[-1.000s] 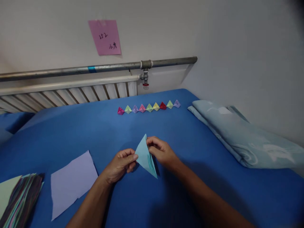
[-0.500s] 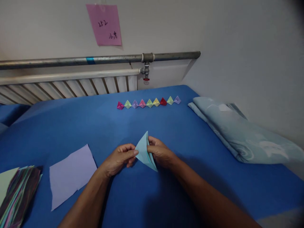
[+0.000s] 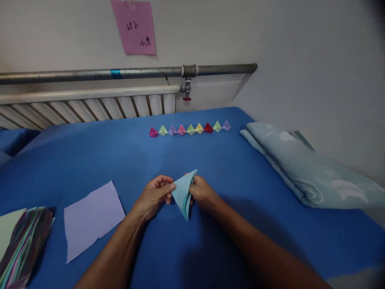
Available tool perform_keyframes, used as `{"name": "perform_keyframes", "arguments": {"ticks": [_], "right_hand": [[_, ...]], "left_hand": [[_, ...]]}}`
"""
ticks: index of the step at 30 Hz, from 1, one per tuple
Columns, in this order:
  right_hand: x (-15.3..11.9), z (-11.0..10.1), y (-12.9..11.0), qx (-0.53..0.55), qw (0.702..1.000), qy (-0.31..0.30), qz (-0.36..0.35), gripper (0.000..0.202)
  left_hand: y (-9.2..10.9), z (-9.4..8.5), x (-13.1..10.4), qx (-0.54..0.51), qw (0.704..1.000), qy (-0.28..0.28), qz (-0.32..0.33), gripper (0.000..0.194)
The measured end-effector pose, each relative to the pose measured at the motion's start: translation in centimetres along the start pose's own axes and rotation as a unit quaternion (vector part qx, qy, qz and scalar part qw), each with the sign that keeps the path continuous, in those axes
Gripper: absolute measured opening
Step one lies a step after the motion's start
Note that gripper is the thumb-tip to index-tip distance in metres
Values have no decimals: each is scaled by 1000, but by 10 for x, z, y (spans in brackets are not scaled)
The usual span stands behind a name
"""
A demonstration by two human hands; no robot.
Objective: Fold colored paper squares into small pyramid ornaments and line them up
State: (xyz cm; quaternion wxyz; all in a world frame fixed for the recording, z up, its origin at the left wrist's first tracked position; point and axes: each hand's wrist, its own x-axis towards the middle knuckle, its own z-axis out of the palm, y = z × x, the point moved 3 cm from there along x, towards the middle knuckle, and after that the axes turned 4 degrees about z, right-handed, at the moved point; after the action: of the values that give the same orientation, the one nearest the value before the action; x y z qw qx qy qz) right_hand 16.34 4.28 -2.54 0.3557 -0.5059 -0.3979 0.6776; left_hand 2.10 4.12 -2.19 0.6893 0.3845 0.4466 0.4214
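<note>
A light blue sheet of paper (image 3: 182, 190), folded into a layered triangle, is held up between both hands above the blue bed surface (image 3: 126, 156). My left hand (image 3: 155, 196) pinches its left corner between thumb and fingers. On the other side, my right hand (image 3: 204, 194) grips the open edge, with some fingertips hidden behind or inside the folds. Several layers show along the lower right edge, and one point hangs downward. Beyond the hands, a row of small folded paper pieces (image 3: 190, 129) in pink, green, purple, yellow and red lies across the bed.
A purple paper sheet (image 3: 93, 220) lies left of my left forearm. Farther left is a stack of coloured paper (image 3: 25, 245). A folded pale blue blanket (image 3: 306, 168) rests at the right by the wall. Behind the bed are a radiator (image 3: 99, 108) and a metal pipe (image 3: 144, 73).
The blue paper has turned in my hands: its top point now leans right and its lower point has swung left, with more layers showing. My right fingers have shifted along its edge.
</note>
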Motion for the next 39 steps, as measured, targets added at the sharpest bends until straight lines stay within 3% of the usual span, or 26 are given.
{"name": "perform_keyframes", "arguments": {"ticks": [5, 12, 16, 23, 30, 33, 39], "right_hand": [[0, 4, -1, -31, 997, 63, -22, 19], [-2, 0, -3, -134, 971, 164, -112, 7], [0, -3, -5, -212, 951, 165, -154, 7], [-2, 1, -6, -309, 922, 159, -172, 10], [-3, 5, -6, -364, 893, 139, -226, 8], [-1, 4, -5, -359, 895, 128, -233, 7], [-1, 1, -4, -332, 904, 120, -240, 15]], "left_hand": [[2, 3, -1, 19, 991, 82, 99, 35], [10, 15, -16, 112, 982, 68, 137, 29], [5, 20, -23, 235, 953, 93, 166, 39], [-2, 17, -24, 313, 913, 166, 202, 30], [-8, 10, -17, 398, 878, 172, 202, 11], [-8, 7, -16, 386, 884, 177, 194, 7], [-7, 2, -13, 293, 924, 186, 164, 6]]}}
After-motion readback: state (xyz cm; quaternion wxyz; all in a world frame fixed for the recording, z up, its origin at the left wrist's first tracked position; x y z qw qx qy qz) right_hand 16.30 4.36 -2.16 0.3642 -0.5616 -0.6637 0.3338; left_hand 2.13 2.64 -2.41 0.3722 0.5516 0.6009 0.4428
